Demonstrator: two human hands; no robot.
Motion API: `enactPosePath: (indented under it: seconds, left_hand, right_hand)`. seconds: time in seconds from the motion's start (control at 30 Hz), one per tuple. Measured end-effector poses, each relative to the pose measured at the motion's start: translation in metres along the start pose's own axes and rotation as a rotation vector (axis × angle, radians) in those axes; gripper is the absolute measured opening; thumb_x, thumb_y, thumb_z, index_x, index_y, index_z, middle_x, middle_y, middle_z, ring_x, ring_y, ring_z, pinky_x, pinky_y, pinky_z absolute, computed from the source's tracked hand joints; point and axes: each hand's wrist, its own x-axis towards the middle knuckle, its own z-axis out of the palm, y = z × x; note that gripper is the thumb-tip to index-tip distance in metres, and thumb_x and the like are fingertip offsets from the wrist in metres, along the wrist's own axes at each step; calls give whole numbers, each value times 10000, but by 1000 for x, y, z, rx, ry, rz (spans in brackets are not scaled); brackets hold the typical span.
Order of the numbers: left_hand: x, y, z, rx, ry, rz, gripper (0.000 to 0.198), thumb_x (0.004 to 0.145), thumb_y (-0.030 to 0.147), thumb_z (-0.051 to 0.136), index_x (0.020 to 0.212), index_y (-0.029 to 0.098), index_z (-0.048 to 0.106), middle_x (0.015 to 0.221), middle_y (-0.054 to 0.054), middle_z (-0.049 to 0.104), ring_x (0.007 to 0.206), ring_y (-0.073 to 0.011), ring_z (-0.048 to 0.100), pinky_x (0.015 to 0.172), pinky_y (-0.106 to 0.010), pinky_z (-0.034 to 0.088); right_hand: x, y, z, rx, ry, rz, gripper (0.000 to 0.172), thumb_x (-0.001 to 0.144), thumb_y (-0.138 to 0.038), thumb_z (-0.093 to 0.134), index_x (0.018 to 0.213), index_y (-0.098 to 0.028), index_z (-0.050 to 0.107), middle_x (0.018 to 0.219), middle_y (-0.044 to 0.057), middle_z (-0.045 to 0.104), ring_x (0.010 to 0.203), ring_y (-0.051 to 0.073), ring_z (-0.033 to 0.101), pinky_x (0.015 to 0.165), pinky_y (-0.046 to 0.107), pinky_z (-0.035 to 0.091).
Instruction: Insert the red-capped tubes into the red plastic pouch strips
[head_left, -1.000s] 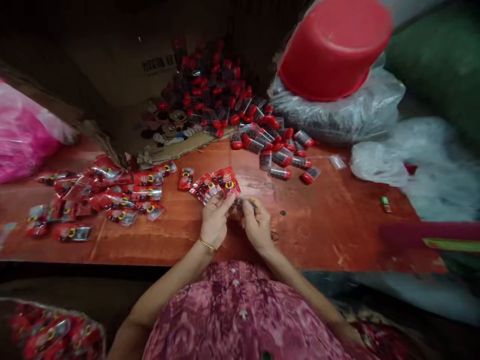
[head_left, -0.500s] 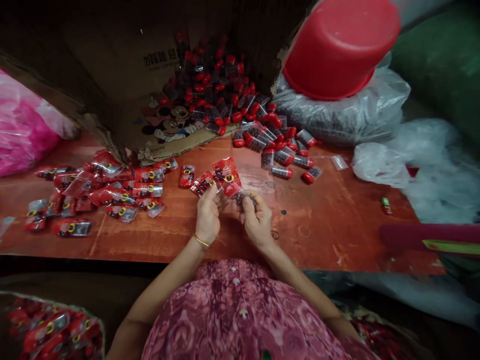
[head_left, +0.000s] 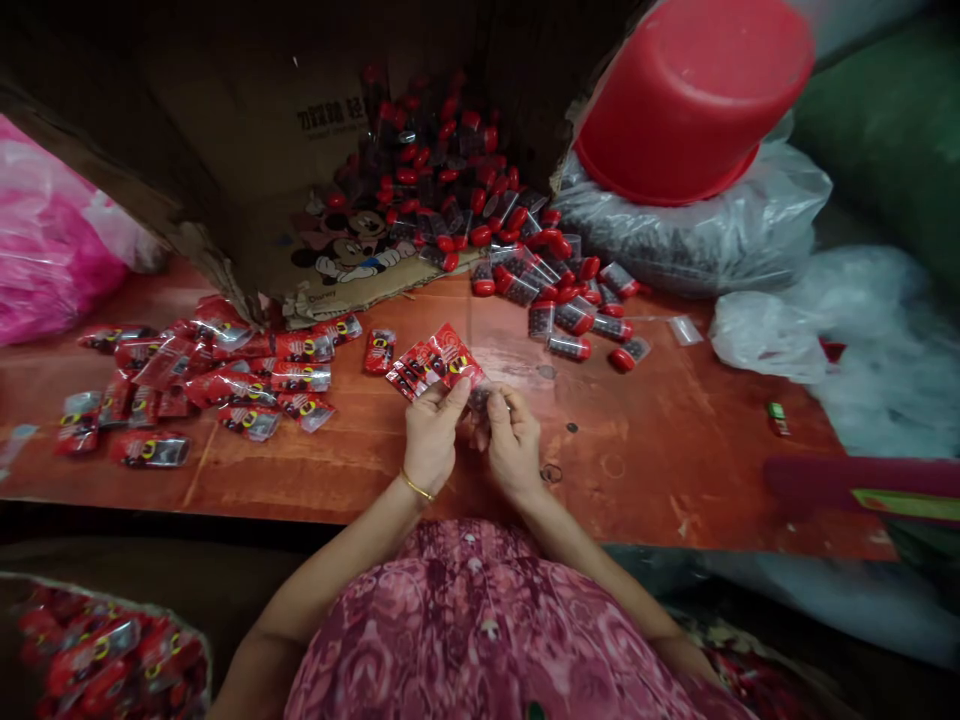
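Note:
My left hand is closed on a fan of red printed packets held just above the red-brown table. Close beside it, my right hand pinches a small clear vial at the mouth of the nearest packet. The fingertips of both hands almost touch. A pile of clear vials with red caps spills from an opened cardboard box just beyond my hands. Filled red packets lie scattered to the left on the table.
An upturned red plastic basin rests on a clear bag of dark contents at the back right. Clear plastic bags lie right, a pink bag left. A bag of filled packets sits at bottom left.
Both hands stayed together at the same spot. The fan of packets tipped up and then lowered again while my right fingers worked the vial against it.

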Motion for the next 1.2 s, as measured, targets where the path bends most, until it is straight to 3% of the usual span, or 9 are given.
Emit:
enactPosePath:
  seconds: [0.13,0.37,0.47,0.6,0.73,0.83,0.97,1.1,1.2]
  left_hand:
    - [1,3,-2,-27,-42,-64,308,584,420,757,649,143,639,535,32,578,478,-65,490,508,-200,405]
    - [6,8,-6,10,-124,-95,357,554,428,774,722,129,676,687,-31,669,669,-137,607,678,-255,470]
    - [2,3,-8,28,-137,-101,316,592,420,755,725,145,674,614,-8,636,611,-131,592,637,-254,473]
    - [1,5,-10,104,-178,-136,308,656,455,697,665,150,650,452,25,527,434,-105,500,504,-254,435]
    - [7,11,-10,77,-115,-42,311,627,411,726,753,132,668,644,-23,652,659,-152,611,679,-280,478]
    - [9,13,-12,56,-100,-36,288,582,343,761,759,135,670,753,-31,682,752,-156,620,743,-277,472]
    - [10,20,-21,68,-176,-162,240,572,336,753,671,138,660,634,-18,651,556,-119,564,522,-238,437]
    - [11,29,-28,32,-137,-163,210,604,332,732,648,136,669,641,-29,661,547,-106,551,507,-226,422]
    - [11,29,-34,10,-146,-192,202,619,327,729,664,138,674,671,-38,671,606,-131,588,511,-231,434]
  right_hand:
    - [2,-3,-1,-30,-70,21,262,862,-465,438,887,-210,490,553,-76,446,345,58,349,349,207,327]
    - [0,2,-3,-337,-40,-211,188,874,-352,453,926,-189,531,750,-2,585,651,110,538,622,249,446]
    - [0,2,2,-252,-7,-157,200,876,-380,443,891,-194,518,684,-16,555,585,102,518,563,236,439]
    - [2,-1,4,-95,-126,16,243,879,-438,418,897,-208,494,520,-77,425,376,71,375,380,205,348]
    - [5,-2,3,-149,-138,-65,256,845,-442,484,922,-202,529,624,-39,498,495,79,451,455,199,408]
    - [9,-4,3,-89,-184,17,279,824,-473,500,869,-199,522,633,-44,495,467,68,431,427,195,420]
    - [11,-7,1,101,-386,226,326,787,-527,527,858,-213,480,595,-83,479,344,42,368,356,207,417]
    - [8,-7,-2,57,-391,147,351,777,-486,573,970,-203,496,678,-43,595,414,62,503,443,219,457]
    - [8,-2,1,-15,-381,103,336,767,-477,589,927,-196,497,601,-47,607,382,69,501,414,207,426]
